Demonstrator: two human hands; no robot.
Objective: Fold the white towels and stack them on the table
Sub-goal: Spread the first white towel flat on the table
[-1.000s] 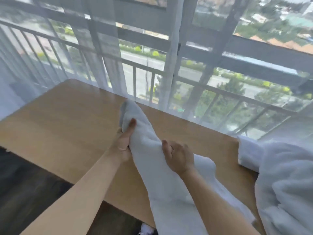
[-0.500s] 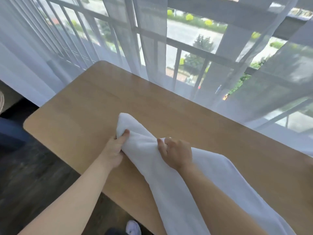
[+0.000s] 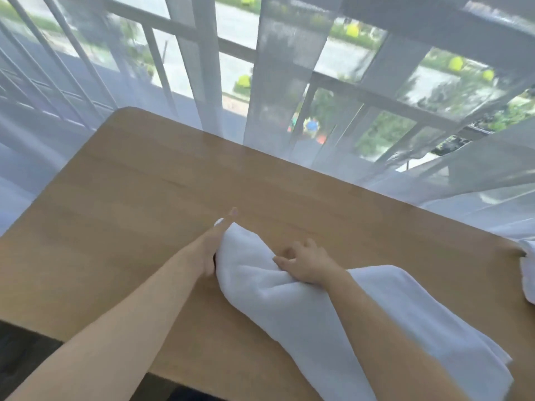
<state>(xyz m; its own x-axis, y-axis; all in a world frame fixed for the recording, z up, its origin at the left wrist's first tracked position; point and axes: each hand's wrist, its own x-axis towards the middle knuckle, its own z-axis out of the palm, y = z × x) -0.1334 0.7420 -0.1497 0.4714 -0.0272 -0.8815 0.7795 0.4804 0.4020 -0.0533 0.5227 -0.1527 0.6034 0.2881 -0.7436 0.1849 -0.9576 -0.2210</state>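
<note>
A white towel [image 3: 333, 319] lies bunched lengthwise on the wooden table [image 3: 139, 215], running from the middle toward the lower right, where it hangs over the near edge. My left hand [image 3: 212, 247] lies straight along the towel's far left end, one fingertip poking out past the cloth and the other fingers hidden by it. Further right, my right hand [image 3: 307, 264] rests on top of the towel, its thumb and curled fingers pinching a fold.
More white towel cloth [image 3: 528, 273] shows at the table's right edge. A sheer white curtain [image 3: 278, 91] hangs along the far edge in front of a balcony railing. Dark floor [image 3: 20, 354] lies beyond the near left edge.
The towel has come down from a raised hold onto the table and moved right. My left thumb has come off the cloth and the hand now lies straight. The camera has tilted down.
</note>
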